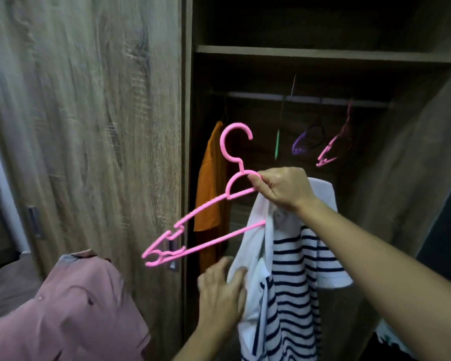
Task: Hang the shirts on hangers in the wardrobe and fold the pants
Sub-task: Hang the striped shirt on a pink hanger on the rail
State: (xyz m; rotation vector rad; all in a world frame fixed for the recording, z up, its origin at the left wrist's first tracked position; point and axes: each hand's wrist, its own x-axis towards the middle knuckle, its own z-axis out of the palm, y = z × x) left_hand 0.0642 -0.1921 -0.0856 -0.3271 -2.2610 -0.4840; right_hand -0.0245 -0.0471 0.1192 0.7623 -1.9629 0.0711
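Here, near the centre of the view, the right hand is clenched round the pink hanger just beside its neck. The striped shirt droops from under that fist toward 6 o'clock, its white collar bunched against the palm. The hanger's far shoulder is hidden by the hand and the cloth.

The left hand sits lower, at 7 o'clock from the right. Its fingers lie on the shirt's white edge, but blur hides whether they pinch it or merely press.

The hanger's long axis slants from the fist down to 8 o'clock, with the free tip in front of the wardrobe door. The hook stands toward 12 and opens to the right.

An orange shirt hangs on the rail at 10 o'clock from the fist. A purple hanger hangs at 1 o'clock.
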